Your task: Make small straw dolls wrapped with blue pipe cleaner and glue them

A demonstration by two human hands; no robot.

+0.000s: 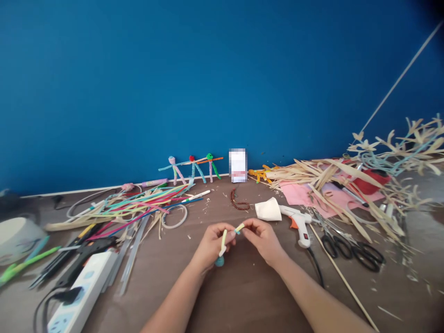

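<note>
Low over the middle of the table, my left hand (213, 244) is closed on a pipe-cleaner piece (224, 241). One pale yellow end stands up past the thumb, and a white and teal part shows below it. Close beside it, my right hand (261, 237) pinches a short pale yellow end (240, 227) with a bit of blue where the two hands meet. Fingers hide how these parts join. Against the blue wall stand three pipe-cleaner figures, with a lilac (172, 160), a red (192, 158) and a green head (210, 157).
A white glue gun (301, 222) lies right of my hands by a paper cup (268, 209), near black-handled scissors (367, 255). Coloured pipe cleaners (138, 203) and a power strip (83, 291) are on the left. Dried pale strips (333, 171) pile up at right. A bead string (237, 203) lies ahead.
</note>
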